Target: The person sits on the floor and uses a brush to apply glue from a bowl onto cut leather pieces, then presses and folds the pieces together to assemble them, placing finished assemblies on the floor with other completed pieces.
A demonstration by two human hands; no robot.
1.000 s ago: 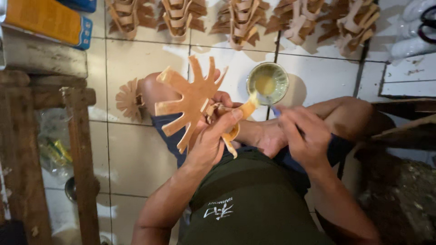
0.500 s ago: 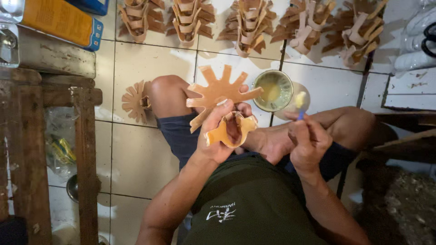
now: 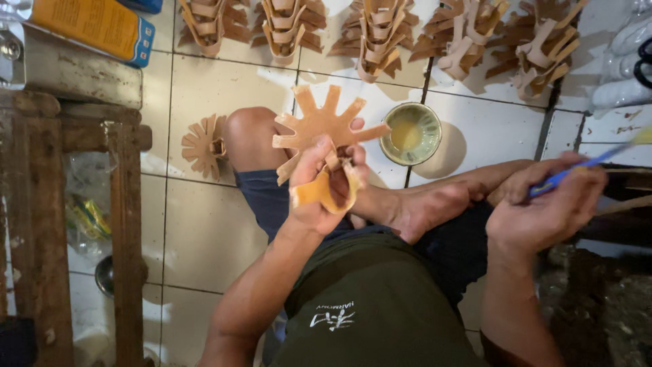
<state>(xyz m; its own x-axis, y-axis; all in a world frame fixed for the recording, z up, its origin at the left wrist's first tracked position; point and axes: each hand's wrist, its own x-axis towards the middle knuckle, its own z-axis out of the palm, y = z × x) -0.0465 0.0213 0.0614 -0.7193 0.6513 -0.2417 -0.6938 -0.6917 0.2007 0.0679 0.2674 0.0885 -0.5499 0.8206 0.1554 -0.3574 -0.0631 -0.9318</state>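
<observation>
Overhead, left hand (image 3: 319,187) clamped on a tan, star-shaped leather cutout (image 3: 322,126) — flat, strips fanning toward the floor tiles, above the knee, right hand (image 3: 543,207) gripping a blue brush (image 3: 577,170) — pointing right.

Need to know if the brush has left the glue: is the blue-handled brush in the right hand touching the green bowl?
Apart. The head view shows the brush in the right hand raised well to the side of the green bowl, with floor tile and a leg between them.
</observation>
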